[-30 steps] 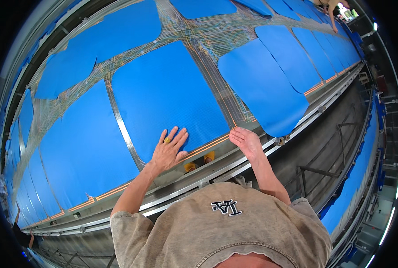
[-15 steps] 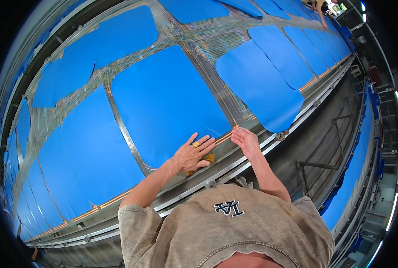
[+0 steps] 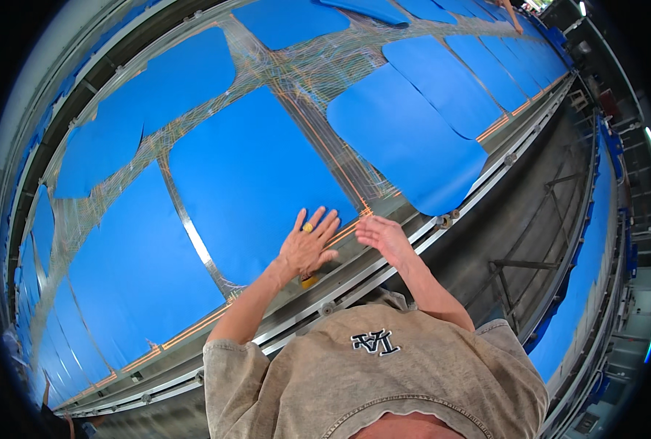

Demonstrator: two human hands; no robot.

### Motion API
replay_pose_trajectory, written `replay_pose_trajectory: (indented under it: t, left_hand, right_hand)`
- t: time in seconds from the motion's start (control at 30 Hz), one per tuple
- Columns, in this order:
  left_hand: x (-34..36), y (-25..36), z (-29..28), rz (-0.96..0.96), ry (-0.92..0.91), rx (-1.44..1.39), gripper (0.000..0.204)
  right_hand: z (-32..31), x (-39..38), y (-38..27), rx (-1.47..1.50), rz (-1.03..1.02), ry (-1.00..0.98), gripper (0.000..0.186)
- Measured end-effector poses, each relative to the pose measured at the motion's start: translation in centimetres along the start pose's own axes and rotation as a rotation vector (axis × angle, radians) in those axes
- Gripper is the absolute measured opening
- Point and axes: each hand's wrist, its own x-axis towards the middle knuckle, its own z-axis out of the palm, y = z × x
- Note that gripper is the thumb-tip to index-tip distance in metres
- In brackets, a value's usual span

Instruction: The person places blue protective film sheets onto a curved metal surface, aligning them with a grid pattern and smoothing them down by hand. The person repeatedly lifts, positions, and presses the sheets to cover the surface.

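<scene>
A large blue sheet panel (image 3: 256, 168) with rounded corners lies flat on the long table in front of me. My left hand (image 3: 310, 243), with a yellow ring on one finger, rests flat on its near edge, fingers spread. Under the wrist side of that hand a small yellow object (image 3: 309, 281) partly shows; its kind is hidden. Just right of it, my right hand (image 3: 384, 238) hovers or rests by the orange lines (image 3: 346, 233) along the table's near side. Its fingers are stretched out side by side, with nothing visible in them; contact is hard to tell.
More blue panels (image 3: 406, 139) cover the table, with line-marked strips (image 3: 318, 139) between them. One panel at right overhangs the metal rail (image 3: 366, 276) at the near edge. Another blue-covered table (image 3: 578, 293) stands to the right. Other people's arms (image 3: 513, 18) show at the far end and lower left.
The view has shifted slightly. My left hand has turned, its fingers now pointing farther onto the panel. My right hand has drawn back a little from the panel's near corner, toward me.
</scene>
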Motion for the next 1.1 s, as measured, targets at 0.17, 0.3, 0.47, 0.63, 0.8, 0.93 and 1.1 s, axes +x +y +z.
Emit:
replay_pose_trajectory:
  t: [0.17, 0.3, 0.47, 0.63, 0.8, 0.93, 1.1]
  left_hand:
    - [0.3, 1.0, -0.1, -0.162, 0.036, -0.142, 0.067]
    - [2.1, 1.1, 0.6, -0.568, 0.220, 0.027, 0.066]
    - [5.6, 8.9, 0.4, -0.534, 0.234, -0.174, 0.060]
    - [12.5, 15.1, 1.8, -0.949, 0.393, -1.353, 0.047]
    - [18.8, 17.4, -0.9, -1.199, 0.592, -2.113, 0.034]
    - [20.8, 15.7, 0.7, -1.098, 0.406, -2.315, 0.028]
    - [22.0, 16.0, 0.0, -1.057, 0.082, -2.246, 0.026]
  right_hand:
    - [-1.6, -2.9, -4.4, -0.200, 0.068, -0.187, 0.033]
    - [-8.5, -3.2, -9.3, -0.271, -0.161, -0.202, 0.033]
    - [-20.4, -0.3, -17.5, -0.407, -0.472, 0.211, 0.024]
    - [-30.4, 7.1, -22.6, -0.930, -0.610, 0.755, 0.040]
    - [-31.6, 10.7, -25.3, -1.118, -0.359, 0.799, 0.045]
    - [-34.2, 13.9, -25.4, -1.046, -0.293, 0.790, 0.032]
    - [-33.3, 13.0, -25.6, -1.091, -0.400, 0.712, 0.022]
